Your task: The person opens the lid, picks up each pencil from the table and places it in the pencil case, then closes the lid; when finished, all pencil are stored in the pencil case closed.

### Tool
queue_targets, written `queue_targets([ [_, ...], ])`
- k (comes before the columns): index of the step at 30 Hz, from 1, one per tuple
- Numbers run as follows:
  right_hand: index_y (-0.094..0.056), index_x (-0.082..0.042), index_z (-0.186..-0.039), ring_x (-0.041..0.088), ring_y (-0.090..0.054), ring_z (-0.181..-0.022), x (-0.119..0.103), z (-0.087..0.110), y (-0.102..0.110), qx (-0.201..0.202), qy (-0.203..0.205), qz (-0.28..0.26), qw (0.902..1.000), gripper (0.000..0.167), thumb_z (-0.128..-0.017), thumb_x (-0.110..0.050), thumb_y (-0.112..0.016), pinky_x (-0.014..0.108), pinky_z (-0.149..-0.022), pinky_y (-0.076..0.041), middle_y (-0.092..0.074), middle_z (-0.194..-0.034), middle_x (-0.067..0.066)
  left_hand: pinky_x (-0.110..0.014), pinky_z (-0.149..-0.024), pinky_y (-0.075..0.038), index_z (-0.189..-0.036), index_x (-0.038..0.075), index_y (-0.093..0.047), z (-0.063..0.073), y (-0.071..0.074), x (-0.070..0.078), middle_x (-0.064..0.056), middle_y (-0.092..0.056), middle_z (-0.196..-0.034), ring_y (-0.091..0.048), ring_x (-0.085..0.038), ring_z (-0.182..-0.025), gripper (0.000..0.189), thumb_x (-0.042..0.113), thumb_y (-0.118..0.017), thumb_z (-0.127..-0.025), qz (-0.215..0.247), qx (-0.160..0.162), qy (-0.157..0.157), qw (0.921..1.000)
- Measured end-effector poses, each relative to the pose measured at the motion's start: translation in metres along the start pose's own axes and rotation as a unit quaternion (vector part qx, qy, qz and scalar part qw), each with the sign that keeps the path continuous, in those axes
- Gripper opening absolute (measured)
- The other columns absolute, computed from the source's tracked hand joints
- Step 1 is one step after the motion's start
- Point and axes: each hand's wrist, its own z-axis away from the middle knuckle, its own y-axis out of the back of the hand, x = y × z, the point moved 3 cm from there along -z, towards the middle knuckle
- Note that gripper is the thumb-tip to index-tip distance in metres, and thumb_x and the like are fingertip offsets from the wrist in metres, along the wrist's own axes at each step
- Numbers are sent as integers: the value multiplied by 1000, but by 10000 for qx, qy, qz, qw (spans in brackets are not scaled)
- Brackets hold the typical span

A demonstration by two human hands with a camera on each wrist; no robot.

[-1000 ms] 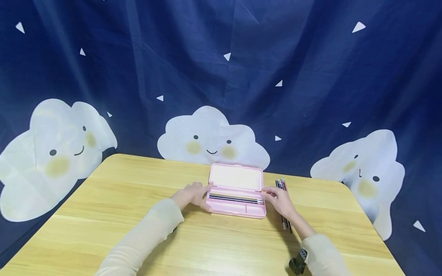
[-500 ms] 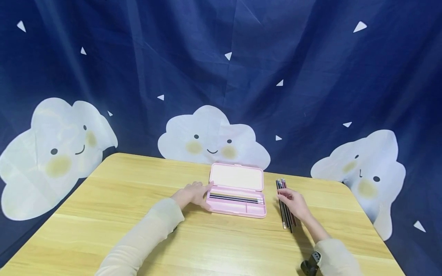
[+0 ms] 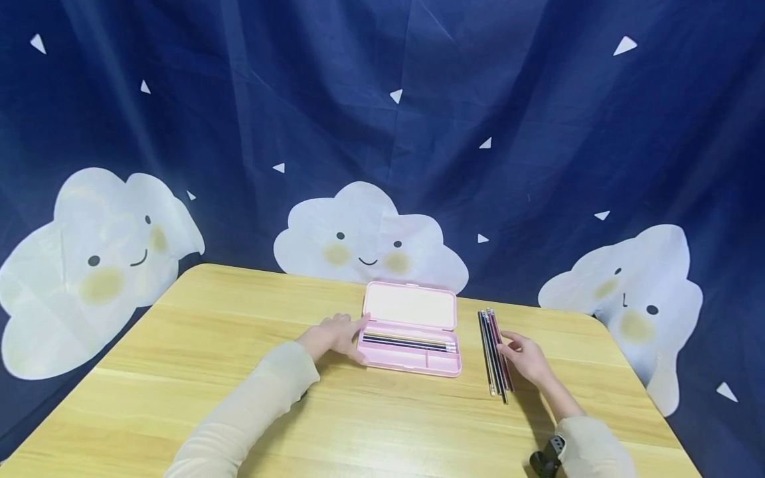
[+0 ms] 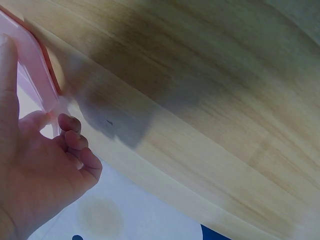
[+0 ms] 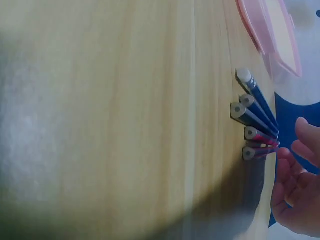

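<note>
A pink pencil case [image 3: 412,368] lies with its lid up near the far edge of the table. Several pencils [image 3: 406,342] rest side by side in its long rear compartment. My left hand [image 3: 337,335] grips the case's left end between thumb and forefinger; in the left wrist view its other fingers are curled beside the pink corner [image 4: 42,75]. To the right of the case lies a loose bundle of dark and red pencils [image 3: 493,358]. My right hand [image 3: 528,358] is at the bundle's right side, thumb and forefinger apart, fingertips close to a red pencil [image 5: 257,134].
The wooden table [image 3: 382,425] carries the case and bundle, with its far edge just behind them. A blue curtain [image 3: 382,133] with white clouds hangs behind. A small black device [image 3: 546,458] sits at the right sleeve.
My right hand has moved right, from the right end of the pencil case across the pencil bundle to its far right side. My left hand has stayed at the case.
</note>
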Motion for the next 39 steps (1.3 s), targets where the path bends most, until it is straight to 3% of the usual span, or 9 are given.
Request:
queue_targets([
  [9,-49,16,-117,21,-57,-67,6,0,-3,-376,-35,416,9984,39,-83,0,-57,35,-63,-48,-62,-76,14,-47,-98,-33,-146,20,-23,-1,0,0,-23,-42,-131,-39,-31,-118,103,55,-74,-64,25,5,-36,10000],
  [17,-54,15,-111,29,-57,-70,11,4,3,-150,-80,782,9968,39,-73,8,-52,46,-69,-48,-62,-73,16,-47,-99,-33,-146,20,-22,-1,0,0,-22,-41,-131,-39,-32,-119,104,56,-74,-63,19,-25,-3,10000],
  [25,-56,14,-108,37,-59,-81,11,6,3,-85,-122,954,9953,35,-79,-4,-60,51,-75,-46,-64,-85,26,-48,-99,-33,-146,20,-23,0,0,0,-23,-40,-133,-38,-33,-121,104,55,-75,-63,95,-14,23,10000],
  [31,-58,12,-106,48,-55,-93,10,3,2,-24,-381,1161,9925,32,-76,0,-56,55,-79,-44,-62,-95,30,-50,-100,-31,-146,20,-23,1,0,-1,-24,-37,-135,-35,-34,-124,102,55,-74,-64,146,-40,21,9999],
  [35,-57,12,-107,48,-55,-91,10,3,5,13,-606,1207,9908,33,-77,2,-50,54,-74,-46,-59,-100,33,-51,-101,-30,-146,21,-23,1,0,0,-24,-37,-136,-34,-34,-125,102,55,-74,-64,145,-39,33,9999],
  [39,-55,12,-111,38,-57,-79,7,2,10,91,-702,1128,9911,34,-81,-1,-48,46,-64,-47,-60,-96,31,-52,-101,-30,-146,21,-23,1,0,0,-24,-36,-137,-34,-35,-126,102,55,-74,-64,141,-36,40,9999],
])
